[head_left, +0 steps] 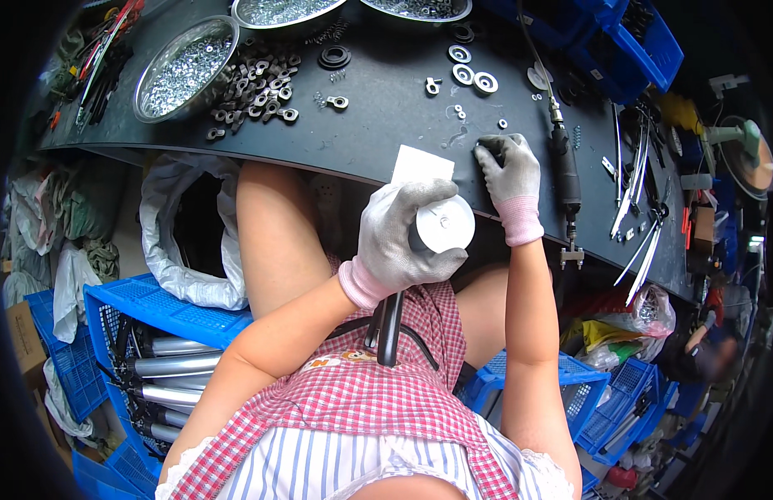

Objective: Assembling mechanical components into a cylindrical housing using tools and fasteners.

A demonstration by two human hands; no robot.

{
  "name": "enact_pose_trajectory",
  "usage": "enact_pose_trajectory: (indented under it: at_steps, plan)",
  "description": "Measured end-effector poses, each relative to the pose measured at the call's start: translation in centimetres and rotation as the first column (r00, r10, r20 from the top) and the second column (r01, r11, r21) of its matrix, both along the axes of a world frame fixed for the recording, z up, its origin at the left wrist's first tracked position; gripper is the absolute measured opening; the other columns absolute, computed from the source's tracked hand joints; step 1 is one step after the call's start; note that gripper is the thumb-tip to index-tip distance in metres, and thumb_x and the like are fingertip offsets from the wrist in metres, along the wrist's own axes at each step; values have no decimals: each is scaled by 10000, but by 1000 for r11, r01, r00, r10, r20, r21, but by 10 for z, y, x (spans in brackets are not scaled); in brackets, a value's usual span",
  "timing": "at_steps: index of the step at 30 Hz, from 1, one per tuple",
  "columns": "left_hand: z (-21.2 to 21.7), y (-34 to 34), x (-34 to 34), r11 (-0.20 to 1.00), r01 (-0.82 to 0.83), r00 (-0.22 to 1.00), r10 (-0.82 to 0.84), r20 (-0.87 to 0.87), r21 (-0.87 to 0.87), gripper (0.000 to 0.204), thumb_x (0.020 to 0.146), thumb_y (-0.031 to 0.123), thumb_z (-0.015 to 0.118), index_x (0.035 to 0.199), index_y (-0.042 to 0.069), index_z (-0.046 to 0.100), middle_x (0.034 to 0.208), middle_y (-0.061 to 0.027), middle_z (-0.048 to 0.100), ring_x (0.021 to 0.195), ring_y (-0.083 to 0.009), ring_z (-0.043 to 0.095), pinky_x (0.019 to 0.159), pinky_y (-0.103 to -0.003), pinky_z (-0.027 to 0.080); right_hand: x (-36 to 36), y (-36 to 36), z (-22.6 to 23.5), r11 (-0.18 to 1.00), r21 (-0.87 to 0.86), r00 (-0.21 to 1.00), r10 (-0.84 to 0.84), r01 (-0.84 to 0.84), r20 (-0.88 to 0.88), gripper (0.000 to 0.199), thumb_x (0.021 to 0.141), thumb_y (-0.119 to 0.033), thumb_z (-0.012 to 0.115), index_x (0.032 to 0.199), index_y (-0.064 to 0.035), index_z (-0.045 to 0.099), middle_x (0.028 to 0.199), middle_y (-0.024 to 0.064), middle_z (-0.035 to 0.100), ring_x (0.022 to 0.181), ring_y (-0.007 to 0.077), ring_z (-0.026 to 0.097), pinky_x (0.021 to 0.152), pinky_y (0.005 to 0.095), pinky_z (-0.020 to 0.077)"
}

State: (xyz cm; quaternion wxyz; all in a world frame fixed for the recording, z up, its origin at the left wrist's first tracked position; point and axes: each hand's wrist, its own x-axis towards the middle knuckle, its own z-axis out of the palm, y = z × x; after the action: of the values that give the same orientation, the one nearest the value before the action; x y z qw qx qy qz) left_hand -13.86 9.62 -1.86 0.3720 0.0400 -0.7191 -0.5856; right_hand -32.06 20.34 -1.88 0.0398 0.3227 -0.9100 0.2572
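Note:
My gloved left hand is wrapped around a cylindrical part with a round white end disc, which has a small fastener at its centre. Below that hand a black tube shows over my lap; whether it joins the held part is hidden. A flat white rectangular piece sticks out beyond the fingers, at the table edge. On the dark table, my gloved right hand has its fingertips pinched together; what they hold, if anything, is too small to make out. Just beyond it lies a small white ring.
An inline power screwdriver hangs right of my right hand. Metal bowls of small hardware, including one at left, stand behind a pile of metal clips. White discs lie at the back. A blue crate holds silver tubes.

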Motion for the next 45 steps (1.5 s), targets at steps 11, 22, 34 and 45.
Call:
enact_pose_trajectory:
  at_steps: [11,22,34,45]
  plan:
    - [0,3,-4,992,0,998,7,-55,123,625,543,236,881,1085,96,603,918,-94,678,810,-285,674,738,-372,526,78,9,112,861,-248,854,490,-444,173,201,714,-86,799,898,-46,728,864,71,633,769,140,640,673,255,512]
    - [5,-2,-8,999,-36,986,41,-161,33,590,558,264,884,1043,65,614,876,-104,684,769,-290,686,695,-362,537,84,6,116,869,-188,860,487,-458,151,264,663,-72,830,902,-59,719,829,65,622,736,143,636,657,265,517]
    - [5,-3,-6,998,-38,990,43,-131,44,565,576,256,872,1044,71,616,859,-91,684,764,-284,683,685,-364,533,75,26,109,697,72,679,712,-713,-178,394,697,-18,716,1077,-120,709,922,66,619,759,252,614,649,354,488]
    - [4,-9,0,992,-30,986,9,-169,-125,896,634,231,830,1385,0,400,852,-114,686,812,-313,670,776,-402,501,99,24,89,817,-446,873,467,-364,143,493,930,-334,574,1270,23,564,1290,218,525,1037,306,599,877,390,500]
